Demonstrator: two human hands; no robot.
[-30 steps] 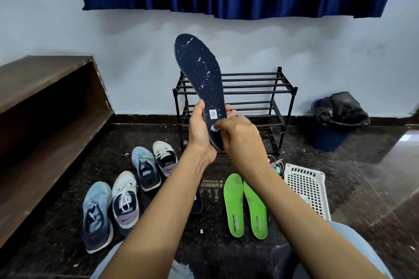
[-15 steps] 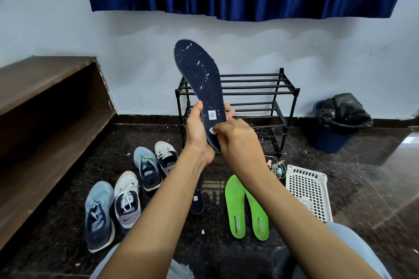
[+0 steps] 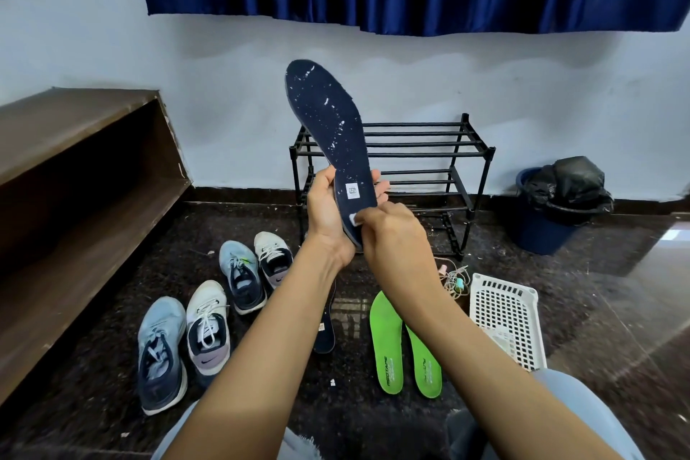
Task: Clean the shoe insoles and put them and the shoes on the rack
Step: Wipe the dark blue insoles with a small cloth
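In the head view, at centre frame, the left hand (image 3: 328,209) has its fingers wrapped round the heel end of a speckled navy insole (image 3: 328,116), held upright before the black rack (image 3: 429,146). The right hand (image 3: 395,235) pinches a small white scrap (image 3: 354,219) with its fingers against that heel. Green insoles (image 3: 388,344) at lower centre and four shoes (image 3: 209,321) at lower left lie on the floor (image 3: 93,403).

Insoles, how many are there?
4: one navy insole held by the left hand and right hand, a second navy insole on the floor partly behind the left arm, two green insoles beside it. Shoes may hide more.
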